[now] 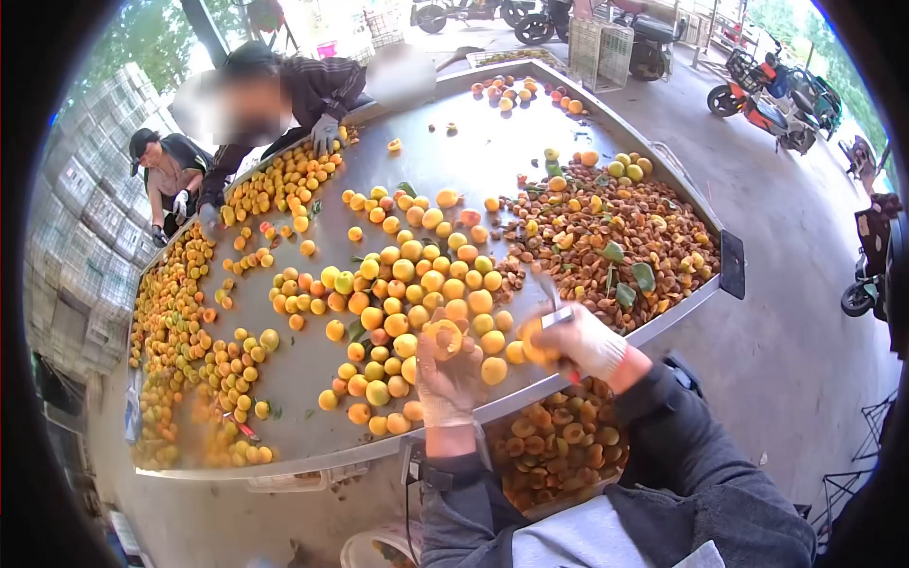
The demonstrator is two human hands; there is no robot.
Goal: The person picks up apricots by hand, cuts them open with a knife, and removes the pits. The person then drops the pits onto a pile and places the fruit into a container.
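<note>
My left hand (449,383), in a pale work glove, is closed around a cut apricot half (442,337) with its hollow inner side facing up. My right hand (592,343), gloved too, grips a small knife (548,292) whose blade points away from me. Another orange apricot piece (537,343) is at the fingers of that hand, slightly blurred. Whole apricots (407,270) lie in a loose pile just beyond my left hand. Past my right hand is a heap of brown pits and scraps (615,237) with some green leaves.
The metal table (312,379) has a raised rim. Below its near edge, a crate of apricot halves (559,445) stands by my lap. A white bucket (365,549) is on the floor. Two people (312,90) (170,170) work at the left side. Scooters (767,99) stand behind.
</note>
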